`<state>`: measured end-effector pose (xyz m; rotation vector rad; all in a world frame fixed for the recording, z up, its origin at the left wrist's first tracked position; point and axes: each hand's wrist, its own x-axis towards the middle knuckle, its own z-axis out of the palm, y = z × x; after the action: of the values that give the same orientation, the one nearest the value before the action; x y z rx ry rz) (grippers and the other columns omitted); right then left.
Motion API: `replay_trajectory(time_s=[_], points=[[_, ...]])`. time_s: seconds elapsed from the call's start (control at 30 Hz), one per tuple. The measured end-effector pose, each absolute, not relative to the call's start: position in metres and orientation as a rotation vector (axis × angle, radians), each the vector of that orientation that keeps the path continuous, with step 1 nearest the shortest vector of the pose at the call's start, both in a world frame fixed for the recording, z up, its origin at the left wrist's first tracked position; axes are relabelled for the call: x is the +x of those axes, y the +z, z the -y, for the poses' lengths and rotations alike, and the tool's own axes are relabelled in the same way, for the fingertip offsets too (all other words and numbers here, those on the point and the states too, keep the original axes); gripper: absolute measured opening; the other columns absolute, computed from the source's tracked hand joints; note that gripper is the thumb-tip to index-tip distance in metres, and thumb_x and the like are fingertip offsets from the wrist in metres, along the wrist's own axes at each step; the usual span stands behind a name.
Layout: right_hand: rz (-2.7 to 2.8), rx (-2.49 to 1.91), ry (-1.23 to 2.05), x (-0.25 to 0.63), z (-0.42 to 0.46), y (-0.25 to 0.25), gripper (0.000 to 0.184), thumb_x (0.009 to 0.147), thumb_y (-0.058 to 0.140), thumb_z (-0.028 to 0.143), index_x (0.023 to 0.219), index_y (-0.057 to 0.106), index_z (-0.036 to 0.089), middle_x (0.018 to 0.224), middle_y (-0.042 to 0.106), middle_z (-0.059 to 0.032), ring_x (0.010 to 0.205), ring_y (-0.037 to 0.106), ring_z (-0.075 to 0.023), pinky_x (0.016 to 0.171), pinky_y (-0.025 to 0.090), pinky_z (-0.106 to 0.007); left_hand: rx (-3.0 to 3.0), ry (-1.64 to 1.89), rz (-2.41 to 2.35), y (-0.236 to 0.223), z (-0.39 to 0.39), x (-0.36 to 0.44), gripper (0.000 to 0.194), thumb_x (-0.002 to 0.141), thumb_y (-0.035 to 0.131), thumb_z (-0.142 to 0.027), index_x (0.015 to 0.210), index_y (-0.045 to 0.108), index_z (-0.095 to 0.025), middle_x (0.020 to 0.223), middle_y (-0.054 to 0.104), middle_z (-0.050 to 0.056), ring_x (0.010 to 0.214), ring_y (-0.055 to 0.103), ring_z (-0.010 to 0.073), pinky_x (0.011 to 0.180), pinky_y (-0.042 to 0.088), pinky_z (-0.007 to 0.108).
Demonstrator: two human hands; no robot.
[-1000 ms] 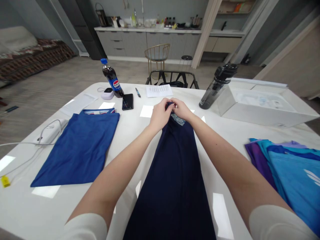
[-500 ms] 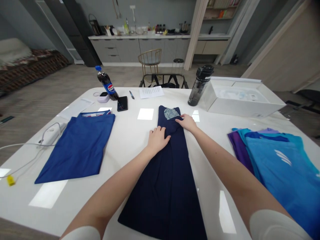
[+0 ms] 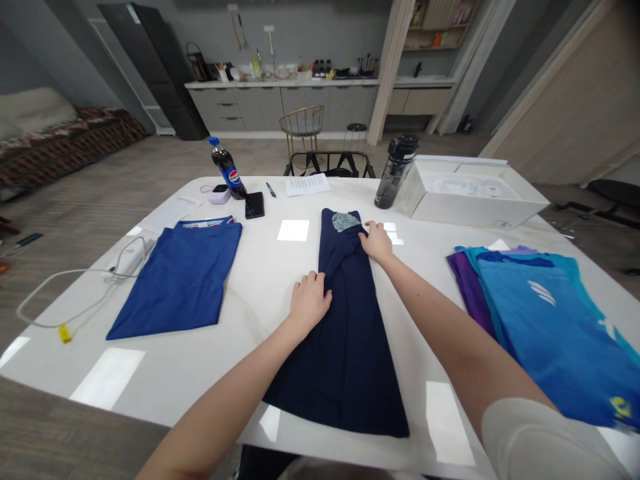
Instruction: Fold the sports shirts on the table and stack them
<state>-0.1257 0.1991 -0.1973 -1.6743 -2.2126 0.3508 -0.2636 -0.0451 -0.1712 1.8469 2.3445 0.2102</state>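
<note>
A navy garment, probably a shirt, lies folded into a long narrow shape on the white table in front of me. Its far end shows a patterned grey-blue patch inside the neck. My left hand is closed at the garment's left edge, about midway up, fingers curled against the cloth. At the right edge, near the neck, my right hand pinches the fabric between thumb and fingers. Creases run between the two hands.
A folded blue shirt lies left, beside a power strip with cables. Several blue and purple shirts are stacked right. A cola bottle, phone, paper, dark drinking bottle and white box stand farther back.
My left hand has slid from on top of the cloth to its left edge. The right hand remains near the neck, now at the edge. My view has shifted, showing the table's near edge.
</note>
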Motion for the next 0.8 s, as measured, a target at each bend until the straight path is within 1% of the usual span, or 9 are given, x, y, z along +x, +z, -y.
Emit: replay_trajectory(time_s=[0.1, 0.17, 0.23, 0.3, 0.37, 0.47, 0.57, 0.67, 0.8], points=[[2.273, -1.609, 0.338, -0.126, -0.176, -0.191, 0.04, 0.096, 0.056, 0.036, 0.132, 0.059, 0.019, 0.126, 0.057, -0.0181, 0.111, 0.061, -0.0325, 0.091, 0.051, -0.045, 1.811, 0.227, -2.364, -0.174, 0.067, -0.266, 0.039, 0.1, 0.049, -0.038, 0.133, 0.055, -0.018, 0.123, 0.065, 0.014, 0.115, 0.063, 0.0297, 0.095, 0.047, 0.041], [2.379, -1.441, 0.35, -0.126, -0.16, -0.185, 0.032, 0.094, 0.058, 0.03, 0.124, 0.065, 0.021, 0.124, 0.057, -0.0143, 0.109, 0.061, -0.0287, 0.092, 0.05, -0.041, 1.775, 0.23, -2.366, -0.174, 0.082, -0.268, 0.039, 0.101, 0.047, -0.04, 0.132, 0.055, -0.017, 0.119, 0.068, 0.014, 0.11, 0.066, 0.0297, 0.093, 0.048, 0.041], [2.514, -1.206, 0.418, -0.124, -0.142, -0.179, 0.029, 0.093, 0.058, 0.023, 0.12, 0.067, 0.022, 0.114, 0.06, -0.0092, 0.101, 0.062, -0.023, 0.09, 0.05, -0.036, 1.734, 0.208, -2.354, -0.173, 0.095, -0.269, 0.039, 0.101, 0.047, -0.041, 0.13, 0.056, -0.016, 0.113, 0.072, 0.013, 0.103, 0.069, 0.0292, 0.09, 0.049, 0.04], [2.654, -0.994, 0.527, -0.123, -0.12, -0.175, 0.032, 0.091, 0.061, 0.019, 0.122, 0.067, 0.023, 0.102, 0.062, -0.0042, 0.09, 0.062, -0.0187, 0.086, 0.049, -0.031, 1.697, 0.17, -2.342, -0.169, 0.106, -0.27, 0.037, 0.101, 0.049, -0.043, 0.126, 0.057, -0.017, 0.106, 0.075, 0.012, 0.098, 0.071, 0.0289, 0.086, 0.049, 0.039], [2.776, -0.853, 0.584, -0.123, -0.095, -0.17, 0.037, 0.09, 0.063, 0.018, 0.126, 0.066, 0.026, 0.098, 0.062, -0.002, 0.086, 0.062, -0.0172, 0.082, 0.048, -0.028, 1.672, 0.134, -2.341, -0.164, 0.116, -0.271, 0.035, 0.1, 0.05, -0.044, 0.121, 0.06, -0.018, 0.103, 0.076, 0.011, 0.096, 0.072, 0.0289, 0.084, 0.05, 0.038], [2.901, -0.774, 0.485, -0.127, -0.058, -0.166, 0.039, 0.095, 0.059, 0.021, 0.133, 0.063, 0.03, 0.11, 0.063, -0.0042, 0.089, 0.065, -0.0185, 0.077, 0.046, -0.028, 1.666, 0.11, -2.349, -0.158, 0.133, -0.27, 0.029, 0.099, 0.052, -0.044, 0.111, 0.064, -0.02, 0.106, 0.075, 0.011, 0.097, 0.072, 0.0281, 0.084, 0.049, 0.037], [2.996, -0.724, 0.276, -0.136, -0.027, -0.166, 0.037, 0.099, 0.053, 0.022, 0.135, 0.063, 0.028, 0.115, 0.064, -0.008, 0.093, 0.067, -0.0214, 0.077, 0.045, -0.03, 1.682, 0.114, -2.344, -0.155, 0.154, -0.269, 0.025, 0.098, 0.053, -0.043, 0.104, 0.065, -0.021, 0.106, 0.075, 0.009, 0.097, 0.072, 0.0269, 0.083, 0.049, 0.036], [3.034, -0.644, 0.13, -0.145, -0.008, -0.166, 0.03, 0.1, 0.05, 0.019, 0.124, 0.068, 0.024, 0.112, 0.065, -0.0095, 0.098, 0.066, -0.0229, 0.081, 0.044, -0.032, 1.678, 0.088, -2.33, -0.156, 0.179, -0.269, 0.023, 0.099, 0.052, -0.042, 0.104, 0.063, -0.022, 0.098, 0.075, 0.008, 0.093, 0.072, 0.0273, 0.082, 0.049, 0.037], [2.981, -0.641, 0.063, -0.142, 0.006, -0.163, 0.025, 0.101, 0.048, 0.018, 0.112, 0.07, 0.02, 0.108, 0.066, -0.01, 0.097, 0.064, -0.0227, 0.083, 0.042, -0.033, 1.626, 0.089, -2.313, -0.153, 0.21, -0.269, 0.02, 0.098, 0.052, -0.032, 0.113, 0.06, -0.024, 0.098, 0.075, 0.008, 0.092, 0.072, 0.0277, 0.079, 0.05, 0.036]])
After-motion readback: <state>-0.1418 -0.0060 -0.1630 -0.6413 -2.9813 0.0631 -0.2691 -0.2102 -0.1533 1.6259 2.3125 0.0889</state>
